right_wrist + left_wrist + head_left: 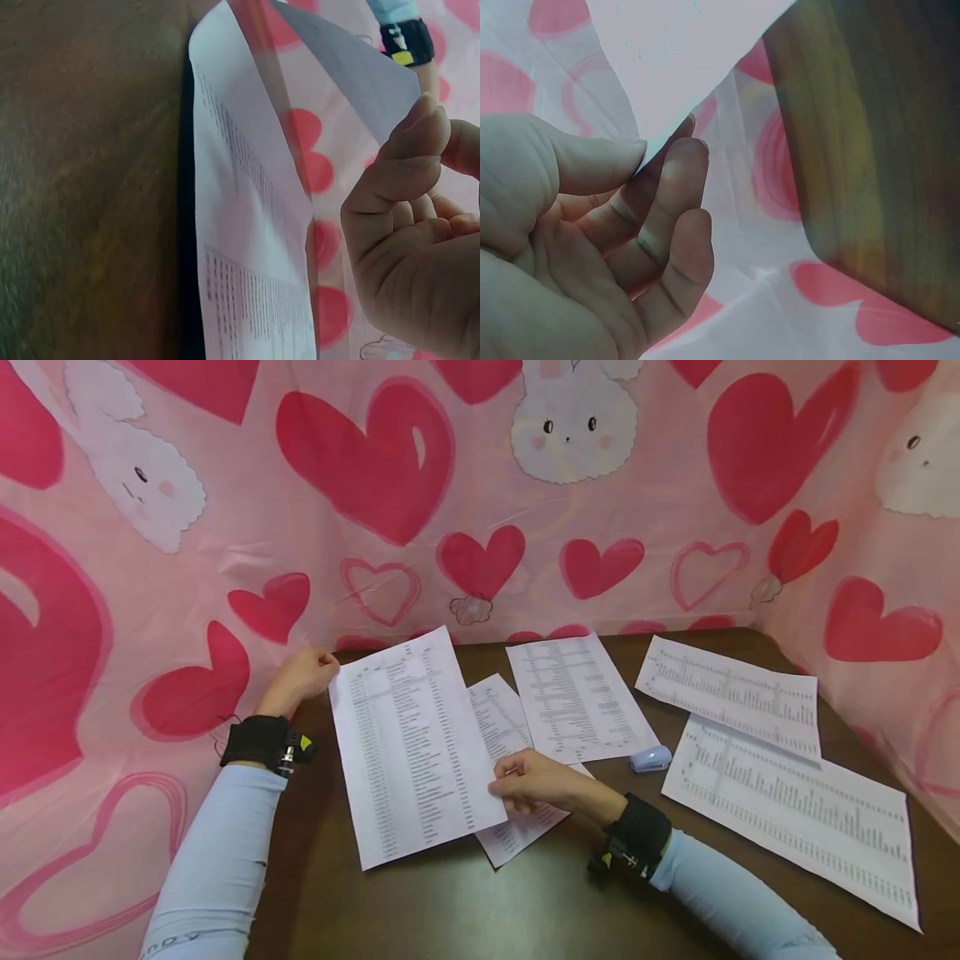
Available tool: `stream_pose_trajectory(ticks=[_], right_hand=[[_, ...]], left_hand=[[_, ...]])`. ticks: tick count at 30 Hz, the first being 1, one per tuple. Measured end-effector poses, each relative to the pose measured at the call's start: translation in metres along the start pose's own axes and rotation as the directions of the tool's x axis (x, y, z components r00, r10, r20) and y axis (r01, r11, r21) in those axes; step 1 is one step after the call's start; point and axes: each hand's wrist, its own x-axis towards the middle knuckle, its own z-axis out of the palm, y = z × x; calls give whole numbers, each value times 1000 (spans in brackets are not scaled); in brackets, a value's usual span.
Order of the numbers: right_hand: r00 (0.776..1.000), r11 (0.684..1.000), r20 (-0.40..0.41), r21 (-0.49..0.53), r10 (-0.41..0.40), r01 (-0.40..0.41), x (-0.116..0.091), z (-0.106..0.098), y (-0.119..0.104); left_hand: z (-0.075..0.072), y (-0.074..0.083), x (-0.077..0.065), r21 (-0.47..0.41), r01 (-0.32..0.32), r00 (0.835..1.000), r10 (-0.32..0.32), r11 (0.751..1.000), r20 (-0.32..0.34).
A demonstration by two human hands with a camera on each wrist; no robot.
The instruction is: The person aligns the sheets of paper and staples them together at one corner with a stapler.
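Observation:
A printed sheet of paper [420, 752] is held up tilted over the left part of the table, its columns of text facing me. My left hand [306, 677] pinches its upper left corner; in the left wrist view the thumb [604, 165] presses the corner against the index finger. With thumb and forefinger my right hand [536, 781] grips the lower right edge, also visible in the right wrist view, where the hand [412, 202] shows curled fingers. Behind the held sheet lies another printed sheet [498, 714], partly hidden by it and by the right hand.
Another printed sheet [581, 697] lies at the back middle of the brown table [450, 910]. Two more overlap on the right, an upper sheet [735, 693] and a lower sheet [795, 818]. A small light-blue stapler-like object [651, 759] sits between. A pink heart-patterned curtain [510, 502] surrounds the table.

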Motion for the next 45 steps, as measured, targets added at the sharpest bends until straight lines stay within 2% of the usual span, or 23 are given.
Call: stream_pose_trajectory(ticks=[2,8,12,15,20,26,34,39,45], right_hand=[[1000,1000,6,-5,0,0,2,2,0],[1000,999,8,-36,3,-2,6,10,1],[1000,999,24,-49,-1,2,13,21,0],[999,998,44,-52,-15,17,19,32,1],[997,999,70,-43,-24,27,25,47,4],[998,1000,64,-16,12,-11,29,60,6],[994,999,103,8,30,-31,36,76,7],[991,999,133,34,27,-32,38,83,9],[992,999,123,31,41,-45,40,87,13]], left_hand=[[-3,0,1,6,-4,1000,4,1000,-2],[-7,1,2,6,40,999,-40,999,35],[-9,-3,2,-22,63,996,-62,998,58],[-10,-9,2,-22,70,996,-69,997,51],[-7,-18,3,-4,57,998,-57,998,23],[-5,-29,1,-40,67,996,-65,997,62],[-2,-42,-1,-42,65,995,-62,997,74],[3,-50,-2,-14,68,994,-66,998,85],[12,-57,-3,16,40,995,-41,999,89]])
